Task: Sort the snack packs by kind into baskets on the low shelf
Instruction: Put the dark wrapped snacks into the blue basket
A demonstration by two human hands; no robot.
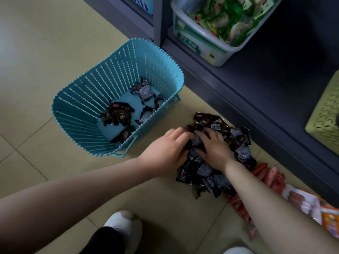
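Beige tiled floor (55, 52) beneath a dark shelf unit (256, 92).

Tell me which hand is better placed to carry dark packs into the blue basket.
Probably the left hand: it lies on the dark packs on the side nearest the blue basket; the right hand would cross it.

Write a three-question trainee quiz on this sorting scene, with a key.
1. True or false: the blue basket stands on the shelf.
2. What do both hands rest on? A) red sausages B) the pile of dark packs C) the green basket
3. Fill in: the white bin on the shelf holds ___ packs.

Key: 1 false, it stands on the floor. 2 B, left hand and right hand are on the pile of dark packs. 3 green.
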